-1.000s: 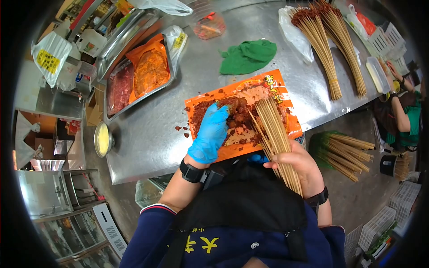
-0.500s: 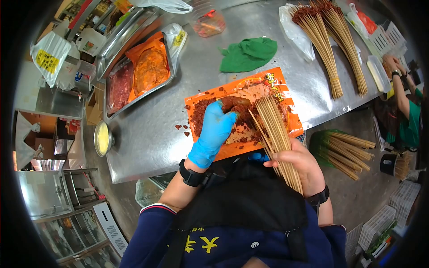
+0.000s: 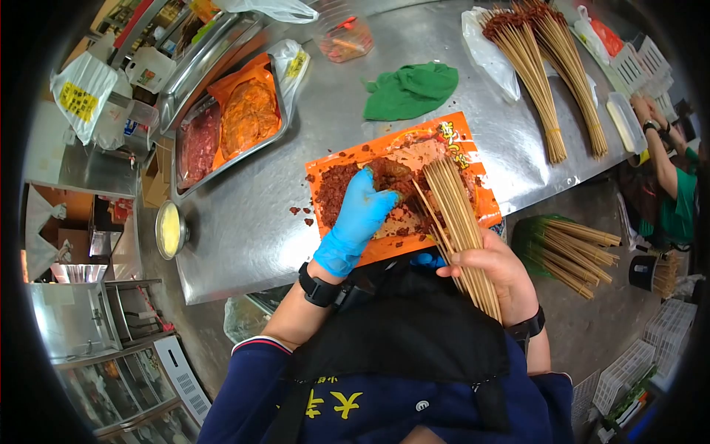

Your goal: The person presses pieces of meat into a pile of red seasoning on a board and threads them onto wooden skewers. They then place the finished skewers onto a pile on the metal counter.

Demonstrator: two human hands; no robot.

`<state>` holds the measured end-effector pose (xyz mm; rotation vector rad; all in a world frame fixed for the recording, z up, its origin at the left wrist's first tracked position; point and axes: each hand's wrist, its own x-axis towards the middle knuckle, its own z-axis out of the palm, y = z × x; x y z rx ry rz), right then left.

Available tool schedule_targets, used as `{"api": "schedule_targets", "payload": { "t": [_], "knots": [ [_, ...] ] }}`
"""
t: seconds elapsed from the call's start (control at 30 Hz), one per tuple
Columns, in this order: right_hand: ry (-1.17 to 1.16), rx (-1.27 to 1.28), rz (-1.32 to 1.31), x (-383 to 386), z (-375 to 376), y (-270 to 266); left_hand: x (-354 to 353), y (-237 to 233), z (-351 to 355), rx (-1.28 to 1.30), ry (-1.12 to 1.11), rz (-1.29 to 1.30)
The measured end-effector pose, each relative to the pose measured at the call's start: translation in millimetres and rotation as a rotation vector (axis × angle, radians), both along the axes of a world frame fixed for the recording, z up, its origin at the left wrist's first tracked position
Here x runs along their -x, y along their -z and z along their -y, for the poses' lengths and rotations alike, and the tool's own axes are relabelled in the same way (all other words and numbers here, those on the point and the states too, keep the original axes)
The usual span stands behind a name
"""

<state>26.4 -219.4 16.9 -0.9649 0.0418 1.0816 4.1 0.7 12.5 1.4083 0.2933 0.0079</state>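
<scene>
My left hand [image 3: 360, 214], in a blue glove, has its fingers in the dark red minced meat [image 3: 341, 194] on an orange printed sheet [image 3: 465, 127]. Its fingertips bend round a reddish-brown clump [image 3: 390, 175] beside the upper ends of the sticks. Bare and closed, my right hand [image 3: 497, 268] grips a thick bundle of wooden skewers [image 3: 460, 222]. The bundle slants over the right part of the sheet, and its far ends reach the meat. Some sticks on its left side stand slightly apart from the rest.
On the steel table [image 3: 244, 244] are a meat tray [image 3: 285, 111], a green cloth [image 3: 411, 92], a clear tub [image 3: 345, 38] and meat-tipped skewers [image 3: 543, 103]. A yellow-filled bowl [image 3: 171, 229] is at the left edge. More skewers [image 3: 573, 248] stand beyond the right edge, near another person [image 3: 665, 174].
My left hand has shifted slightly, its thumb now further right and lower beside the clump. My right hand and the skewer bundle have stayed in place. The other person's arms moved a little.
</scene>
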Motion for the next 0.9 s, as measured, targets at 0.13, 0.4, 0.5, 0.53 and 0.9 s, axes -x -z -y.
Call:
{"api": "schedule_targets", "payload": {
  "t": [0.13,0.4,0.5,0.53,0.9],
  "knots": [
    [0.021,-0.016,-0.005,0.5,0.9,2.9,-1.7,5.8,-4.6,0.094,0.030,0.104],
    [0.009,-0.019,-0.041,0.4,-0.4,-3.2,-0.1,9.9,-2.5,0.161,-0.033,0.163],
    [-0.003,-0.001,-0.043,-0.2,-0.6,-3.0,-2.3,11.5,-2.5,0.196,-0.033,0.189],
    [0.000,0.003,-0.048,0.0,-0.5,-2.8,-3.0,10.5,-2.3,0.216,-0.009,0.200],
    [-0.032,0.029,-0.041,-0.6,-1.3,-1.8,-1.0,10.6,-3.5,0.116,0.033,0.196]
  ]
}}
